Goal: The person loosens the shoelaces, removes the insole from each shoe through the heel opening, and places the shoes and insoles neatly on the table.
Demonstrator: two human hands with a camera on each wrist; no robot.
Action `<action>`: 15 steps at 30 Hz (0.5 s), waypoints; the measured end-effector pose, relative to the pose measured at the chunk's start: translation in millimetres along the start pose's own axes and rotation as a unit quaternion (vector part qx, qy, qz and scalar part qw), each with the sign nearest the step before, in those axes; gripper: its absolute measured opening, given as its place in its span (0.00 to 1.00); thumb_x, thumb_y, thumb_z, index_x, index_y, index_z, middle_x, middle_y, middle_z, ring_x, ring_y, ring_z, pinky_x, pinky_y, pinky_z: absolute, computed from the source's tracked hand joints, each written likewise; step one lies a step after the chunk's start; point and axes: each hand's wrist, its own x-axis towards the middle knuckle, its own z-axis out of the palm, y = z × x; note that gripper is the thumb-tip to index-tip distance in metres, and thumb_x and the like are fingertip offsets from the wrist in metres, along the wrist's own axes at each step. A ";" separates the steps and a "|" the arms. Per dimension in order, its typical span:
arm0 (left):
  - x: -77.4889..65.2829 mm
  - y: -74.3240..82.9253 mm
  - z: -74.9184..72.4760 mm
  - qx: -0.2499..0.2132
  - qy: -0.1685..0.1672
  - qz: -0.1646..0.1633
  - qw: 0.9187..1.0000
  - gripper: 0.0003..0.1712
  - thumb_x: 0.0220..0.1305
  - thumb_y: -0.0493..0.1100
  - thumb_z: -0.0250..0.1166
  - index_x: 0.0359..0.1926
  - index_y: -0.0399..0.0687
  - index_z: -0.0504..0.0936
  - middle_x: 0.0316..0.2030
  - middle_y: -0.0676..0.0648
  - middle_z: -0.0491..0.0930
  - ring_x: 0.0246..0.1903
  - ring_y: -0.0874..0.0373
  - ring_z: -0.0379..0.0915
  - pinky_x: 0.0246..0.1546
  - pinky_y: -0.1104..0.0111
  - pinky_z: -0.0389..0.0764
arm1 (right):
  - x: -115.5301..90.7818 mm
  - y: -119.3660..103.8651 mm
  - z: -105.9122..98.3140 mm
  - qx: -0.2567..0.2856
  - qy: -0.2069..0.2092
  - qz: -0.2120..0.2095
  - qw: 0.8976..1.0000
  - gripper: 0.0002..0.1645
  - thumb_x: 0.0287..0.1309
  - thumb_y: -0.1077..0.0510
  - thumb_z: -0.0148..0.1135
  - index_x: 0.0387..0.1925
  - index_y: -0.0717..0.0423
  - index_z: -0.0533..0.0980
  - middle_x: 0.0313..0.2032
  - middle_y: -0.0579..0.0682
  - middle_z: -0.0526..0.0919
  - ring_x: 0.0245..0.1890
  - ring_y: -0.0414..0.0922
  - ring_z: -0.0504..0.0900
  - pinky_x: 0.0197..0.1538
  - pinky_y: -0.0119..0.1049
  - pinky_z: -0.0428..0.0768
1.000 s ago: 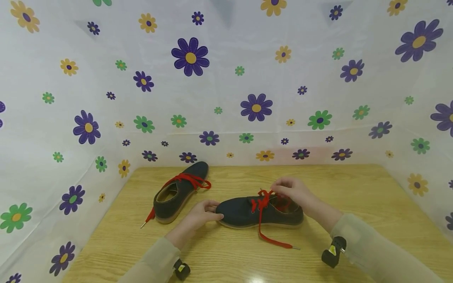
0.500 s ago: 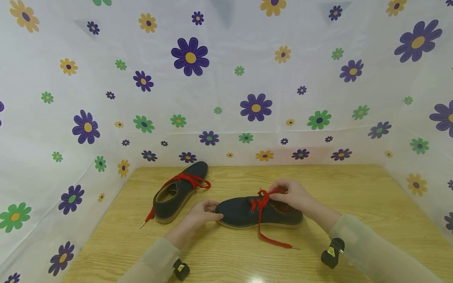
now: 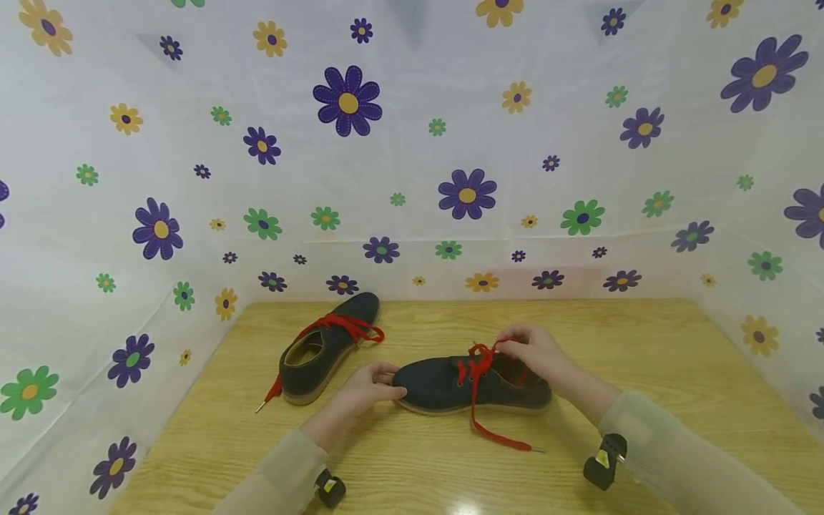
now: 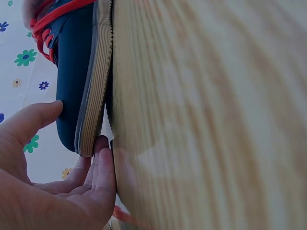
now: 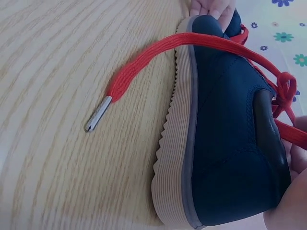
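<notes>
A dark blue shoe [image 3: 428, 385] with red laces [image 3: 478, 366] lies sole down, its toe pointing left. My left hand [image 3: 362, 395] grips the toe. In the left wrist view the thumb [image 4: 42, 115] presses on the upper while the fingers [image 4: 103, 175] reach beneath the front of the sole [image 4: 93, 110]. Over the shoe's opening, my right hand [image 3: 533, 357] pinches a piece of the red lace just beside the knot. One lace end [image 5: 168, 44] hangs over the near side onto the table, finishing in a metal tip [image 5: 98, 114]. The right fingertips are partly hidden behind the shoe in the right wrist view.
A second dark blue shoe [image 3: 322, 372] with red laces stands farther back on the left, one lace end trailing onto the wooden table [image 3: 412, 472]. White flower-printed cloth [image 3: 412, 157] hangs behind the table and along both sides.
The right hand dipped left toward the knot half a second ago and has since moved slightly right, with the pinched lace stretched from the knot. The left hand and both shoes stay put.
</notes>
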 end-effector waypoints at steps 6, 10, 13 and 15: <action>-0.2 -0.4 -0.5 0.001 0.000 0.000 1.000 0.31 0.62 0.36 0.75 0.64 0.32 0.78 0.53 0.36 0.83 0.53 0.45 0.79 0.61 0.50 0.75 | 2.3 1.1 -2.6 0.070 0.029 0.039 0.996 0.13 0.73 0.60 0.60 0.49 0.68 0.80 0.34 0.40 0.83 0.36 0.35 0.81 0.43 0.27 0.80; -1.1 -0.4 -0.7 0.003 -0.001 0.000 1.000 0.30 0.62 0.36 0.75 0.64 0.33 0.78 0.53 0.36 0.83 0.53 0.45 0.79 0.60 0.49 0.75 | 2.6 0.8 -4.5 0.094 0.030 0.046 0.994 0.12 0.74 0.60 0.59 0.49 0.67 0.80 0.33 0.38 0.83 0.35 0.34 0.81 0.42 0.26 0.80; -2.0 0.5 -0.8 0.006 -0.002 -0.001 1.000 0.31 0.62 0.36 0.75 0.64 0.32 0.78 0.53 0.35 0.83 0.54 0.44 0.79 0.61 0.49 0.75 | 1.8 -0.6 -3.9 0.092 0.025 0.046 0.994 0.10 0.73 0.61 0.60 0.46 0.65 0.80 0.33 0.39 0.82 0.34 0.35 0.80 0.43 0.27 0.80; -2.5 1.2 -0.8 0.008 -0.002 -0.001 1.000 0.31 0.62 0.36 0.75 0.65 0.32 0.78 0.54 0.35 0.83 0.54 0.44 0.79 0.61 0.48 0.75 | 1.5 -1.3 -3.3 0.082 0.021 0.043 0.995 0.09 0.72 0.61 0.61 0.46 0.64 0.81 0.34 0.40 0.83 0.35 0.37 0.80 0.43 0.28 0.80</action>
